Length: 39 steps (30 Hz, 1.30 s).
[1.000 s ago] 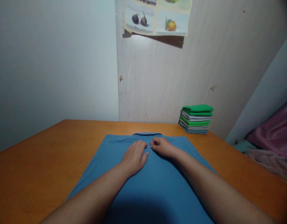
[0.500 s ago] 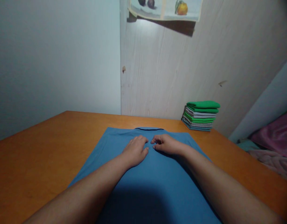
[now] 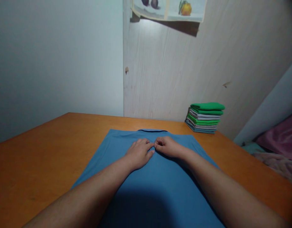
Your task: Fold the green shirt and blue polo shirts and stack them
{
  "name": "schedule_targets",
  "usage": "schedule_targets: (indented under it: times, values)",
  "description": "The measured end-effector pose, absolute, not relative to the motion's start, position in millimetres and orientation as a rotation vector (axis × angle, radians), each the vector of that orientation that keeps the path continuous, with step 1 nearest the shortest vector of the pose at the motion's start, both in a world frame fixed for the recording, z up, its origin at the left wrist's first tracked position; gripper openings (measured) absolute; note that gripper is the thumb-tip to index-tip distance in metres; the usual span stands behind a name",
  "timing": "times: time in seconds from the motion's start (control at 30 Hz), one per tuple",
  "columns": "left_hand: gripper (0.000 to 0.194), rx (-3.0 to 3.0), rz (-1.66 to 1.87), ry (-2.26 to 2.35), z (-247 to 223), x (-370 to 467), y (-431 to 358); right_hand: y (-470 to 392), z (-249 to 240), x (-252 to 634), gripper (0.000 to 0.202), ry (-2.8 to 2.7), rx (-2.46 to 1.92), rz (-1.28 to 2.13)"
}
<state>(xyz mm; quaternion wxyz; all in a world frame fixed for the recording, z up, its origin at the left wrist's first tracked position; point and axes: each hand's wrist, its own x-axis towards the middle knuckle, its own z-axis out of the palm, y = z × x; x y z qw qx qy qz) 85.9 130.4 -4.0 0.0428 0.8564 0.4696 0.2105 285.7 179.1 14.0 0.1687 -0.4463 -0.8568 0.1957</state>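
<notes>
A blue garment (image 3: 150, 177) lies spread flat, with a dark line along its collar at the far edge. My left hand (image 3: 140, 153) rests on it with the fingers spread, palm down and holding nothing. Right beside it, my right hand (image 3: 166, 146) is closed in a pinch, thumb against fingertips, just above the cloth. Whatever may be between those fingertips is too small to make out. The index fingertip of my left hand is at the pinched fingers.
The garment lies on an orange-brown table (image 3: 53, 142). A stack of folded green, grey and blue cloths (image 3: 205, 117) stands at the back right. Behind is a wall with a fruit picture (image 3: 171, 9). Pink fabric (image 3: 281, 136) is at the far right.
The thumb and fingers of my right hand have come together. My left hand has shifted slightly right, so that the hands are now closer. The garment looks unmoved.
</notes>
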Motion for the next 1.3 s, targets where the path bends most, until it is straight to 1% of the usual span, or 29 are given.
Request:
schedule_targets:
  times: [0.07, 0.13, 0.2, 0.27, 0.33, 0.37, 0.53, 0.73, 0.83, 0.9, 0.97, 1.1, 1.3]
  values:
    - [0.038, 2.621, 0.638, 1.434, -4.7, 85.6, 131.3, 180.0, 15.9, 285.1, 0.017, -2.401, -1.302, 0.453]
    - [0.041, 2.619, 0.636, 1.437, -5.6, 85.4, 132.2, 181.5, 18.9, 284.8, 0.022, -2.311, -1.306, 0.268]
    - [0.043, 2.624, 0.636, 1.432, -6.5, 85.1, 132.7, 183.6, 21.1, 285.0, 0.036, -2.231, -1.290, 0.076]
    - [0.044, 2.636, 0.641, 1.430, -7.0, 84.6, 132.6, 185.5, 20.9, 285.4, 0.057, -2.231, -1.318, -0.034]
    - [0.044, 2.642, 0.643, 1.437, -7.3, 84.0, 132.3, 186.1, 17.9, 285.5, 0.070, -2.314, -1.415, -0.035]
    - [0.044, 2.643, 0.641, 1.443, -7.4, 83.7, 132.1, 185.9, 15.7, 285.4, 0.073, -2.375, -1.475, 0.002]
    - [0.042, 2.640, 0.641, 1.454, -7.8, 83.2, 131.6, 182.8, 7.0, 284.5, 0.078, -2.596, -1.636, 0.273]
    - [0.043, 2.628, 0.669, 1.516, -7.2, 80.7, 134.9, 182.0, 7.3, 283.6, 0.081, -2.609, -1.669, 0.362]
    - [0.056, 2.587, 0.649, 1.702, -5.9, 73.3, 141.2, 181.3, 8.1, 283.0, 0.081, -2.604, -1.675, 0.379]
    - [0.067, 2.538, 0.556, 1.810, -5.3, 66.2, 145.9, 180.8, 8.2, 282.3, 0.081, -2.597, -1.670, 0.381]
    - [0.075, 2.468, 0.411, 1.869, -5.2, 59.6, 149.4, 180.7, 7.8, 282.0, 0.082, -2.593, -1.667, 0.385]
    - [0.082, 2.375, 0.208, 1.893, -4.7, 53.4, 150.8, 181.5, 6.7, 282.8, 0.082, -2.587, -1.665, 0.388]
    - [0.085, 2.348, 0.171, 1.916, -1.2, 55.4, 149.6, 179.7, 6.5, 283.4, 0.080, -2.558, -1.640, 0.339]
